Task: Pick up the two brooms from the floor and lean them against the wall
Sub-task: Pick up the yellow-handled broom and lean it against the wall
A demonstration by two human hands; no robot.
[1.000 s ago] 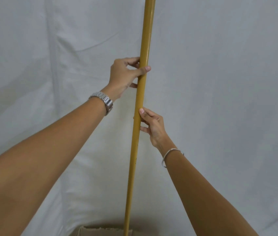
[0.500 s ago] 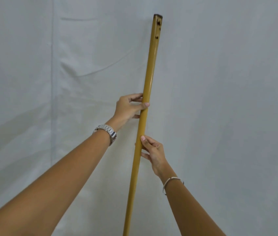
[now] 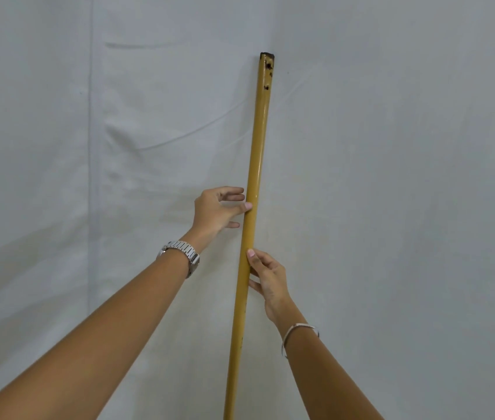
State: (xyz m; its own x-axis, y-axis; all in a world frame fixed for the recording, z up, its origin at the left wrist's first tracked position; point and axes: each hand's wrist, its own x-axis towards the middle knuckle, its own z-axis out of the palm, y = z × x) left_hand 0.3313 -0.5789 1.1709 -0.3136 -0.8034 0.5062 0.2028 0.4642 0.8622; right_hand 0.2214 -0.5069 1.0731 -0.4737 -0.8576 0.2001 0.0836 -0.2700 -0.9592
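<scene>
Against the wall [image 3: 391, 177], draped in white cloth, 1 broom handle [image 3: 250, 237] is stood nearly upright, its long axis running from the bottom edge up to a dark, pitted tip near the upper middle, leaning slightly rightward toward the top. Whether the tip actually touches the cloth cannot be told. The handle is flanked by both arms. The left hand [image 3: 215, 212], higher up, is seen loosened: fingers spread, only the thumb tip appears to touch the handle's left side. The right hand [image 3: 265, 278], lower, is laid on the right side with thumb and fingers lightly pressed, not clenched around it. Release is judged to depend on the lean holding. The broom head and floor are cut off below; the 2nd broom is not in view. A watch [image 3: 181, 253] and bracelet [image 3: 297, 331] are noted.
</scene>
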